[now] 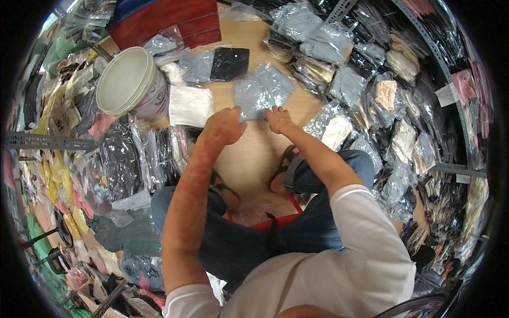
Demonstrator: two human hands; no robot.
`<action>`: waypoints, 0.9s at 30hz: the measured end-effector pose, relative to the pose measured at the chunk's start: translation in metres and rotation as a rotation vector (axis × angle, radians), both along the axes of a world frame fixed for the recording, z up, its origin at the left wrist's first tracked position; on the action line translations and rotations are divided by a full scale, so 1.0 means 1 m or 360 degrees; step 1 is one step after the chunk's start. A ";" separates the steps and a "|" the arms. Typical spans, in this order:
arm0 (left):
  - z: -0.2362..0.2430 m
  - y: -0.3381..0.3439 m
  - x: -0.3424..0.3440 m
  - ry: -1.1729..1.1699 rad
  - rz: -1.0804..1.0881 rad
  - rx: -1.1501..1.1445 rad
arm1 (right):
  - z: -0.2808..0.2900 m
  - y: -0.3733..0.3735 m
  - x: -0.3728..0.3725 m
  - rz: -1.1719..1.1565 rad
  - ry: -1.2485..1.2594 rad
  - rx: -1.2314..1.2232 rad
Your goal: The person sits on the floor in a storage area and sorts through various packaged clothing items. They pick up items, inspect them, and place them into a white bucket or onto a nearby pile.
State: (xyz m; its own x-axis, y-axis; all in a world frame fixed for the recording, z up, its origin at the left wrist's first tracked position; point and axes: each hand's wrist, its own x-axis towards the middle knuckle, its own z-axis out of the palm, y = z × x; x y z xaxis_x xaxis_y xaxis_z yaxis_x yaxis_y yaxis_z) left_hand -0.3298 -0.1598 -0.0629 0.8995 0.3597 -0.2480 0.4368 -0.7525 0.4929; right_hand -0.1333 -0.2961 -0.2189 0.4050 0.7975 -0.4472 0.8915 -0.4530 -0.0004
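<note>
A grey-blue folded garment in a clear plastic bag (263, 89) lies in front of me on the wooden floor. My left hand (226, 126) is closed at its near left corner, with the fingertips mostly hidden from above. At the near right corner, my right hand (278, 118) grips the bag's edge with bent fingers. Just left of my left hand is a folded white garment (191, 106). Beyond it lie a folded black garment (229, 64) and another grey one (196, 65), side by side.
A stack of white buckets (125, 82) stands at the left, near a dark red box (169, 24). Bagged garments (347, 87) pile up on the right, and more (124, 159) crowd the left. Metal shelf rails (50, 142) jut in from both sides. My sandalled feet flank the bare floor (254, 159).
</note>
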 end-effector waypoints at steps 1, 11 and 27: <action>0.004 0.000 0.000 -0.0021 0.0019 -0.0001 | -0.014 0.007 -0.002 -0.0069 0.0035 0.0100; 0.031 0.031 -0.041 0.0172 0.0314 -0.0021 | -0.152 0.033 -0.029 0.0047 -0.0501 0.0677; 0.012 0.017 -0.014 0.0022 0.0106 -0.0191 | -0.093 0.071 0.037 -0.0276 0.0176 0.0828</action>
